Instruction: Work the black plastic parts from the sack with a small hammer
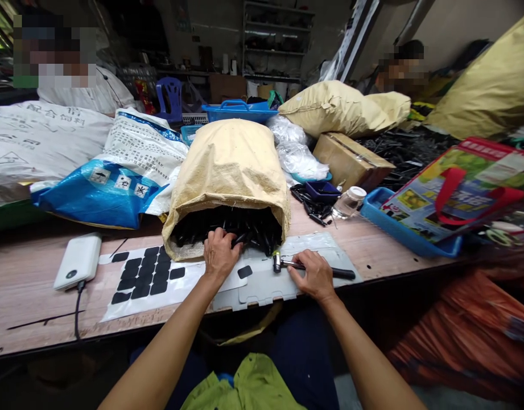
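Four big sacks crowd the bench, and the tan sack (227,165) in the middle lies on its side with its mouth open toward the person, full of black parts (231,228) too many to count. One white sheet (159,287) lies in front of it with about sixteen black pads (144,273) stuck on, plus one pad (244,271) apart. The left hand (219,253) reaches into the sack's mouth, fingers curled on the parts, while the right hand (315,276) lies closed over the one small hammer (308,266) on the bench; one power bank (78,260) sits far left.
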{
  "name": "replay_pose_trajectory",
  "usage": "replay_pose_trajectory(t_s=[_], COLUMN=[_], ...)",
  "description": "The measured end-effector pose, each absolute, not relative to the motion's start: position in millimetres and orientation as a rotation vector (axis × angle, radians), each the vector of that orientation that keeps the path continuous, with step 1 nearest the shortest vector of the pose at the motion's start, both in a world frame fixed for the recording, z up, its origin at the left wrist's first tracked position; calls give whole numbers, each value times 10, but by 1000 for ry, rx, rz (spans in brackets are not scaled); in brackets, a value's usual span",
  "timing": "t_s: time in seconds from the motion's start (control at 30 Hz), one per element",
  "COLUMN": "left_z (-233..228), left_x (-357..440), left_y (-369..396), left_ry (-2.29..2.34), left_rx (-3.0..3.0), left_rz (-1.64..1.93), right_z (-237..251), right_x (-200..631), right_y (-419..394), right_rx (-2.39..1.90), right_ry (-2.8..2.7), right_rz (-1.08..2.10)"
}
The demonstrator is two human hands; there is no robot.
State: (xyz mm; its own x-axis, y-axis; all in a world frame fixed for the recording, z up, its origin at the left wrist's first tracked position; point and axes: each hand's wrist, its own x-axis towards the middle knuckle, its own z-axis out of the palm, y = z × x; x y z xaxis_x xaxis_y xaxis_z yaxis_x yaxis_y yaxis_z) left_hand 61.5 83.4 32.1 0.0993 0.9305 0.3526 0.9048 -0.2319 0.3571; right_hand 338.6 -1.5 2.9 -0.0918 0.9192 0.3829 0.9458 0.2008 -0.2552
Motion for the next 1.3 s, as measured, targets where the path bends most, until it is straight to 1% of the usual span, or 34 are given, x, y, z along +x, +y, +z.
replay_pose_trajectory(t_s=[0.13, 0.27, 0.4, 0.53, 0.7, 0.77, 0.87, 1.03, 1.3], left_z=[308, 199, 54, 16, 29, 29, 29, 49, 60], left_x=[469, 232, 81, 62, 69, 67, 64, 64, 69], left_y=[562, 325, 290, 309, 311, 312, 312, 303, 309], left_ry=[1779, 1611, 1495, 1473, 1474, 1481, 1485, 1480, 1480], left_rx=[2300, 2207, 2101, 2091, 2079, 2075, 2071, 2088, 2033], left_rz=[854, 763, 711, 737, 743, 727, 711, 718, 715], right_z=[18, 21, 2, 3, 246, 388, 534, 547, 493], right_x=[3391, 3391, 3409, 3461, 3348, 3181, 2861, 2464, 2235], right_y=[-12, -14, -1, 32, -62, -155, -281, -337, -330], right_rx=[-1735, -1732, -1710, -1681, -1644, -1625, -1569, -1511, -1525], right_ry=[-2020, -2021, -2032, -2067, -2112, -2051, -1930, -1787, -1812], right_rz=[-75, -69, -67, -56, -51, 10, 200, 419, 458])
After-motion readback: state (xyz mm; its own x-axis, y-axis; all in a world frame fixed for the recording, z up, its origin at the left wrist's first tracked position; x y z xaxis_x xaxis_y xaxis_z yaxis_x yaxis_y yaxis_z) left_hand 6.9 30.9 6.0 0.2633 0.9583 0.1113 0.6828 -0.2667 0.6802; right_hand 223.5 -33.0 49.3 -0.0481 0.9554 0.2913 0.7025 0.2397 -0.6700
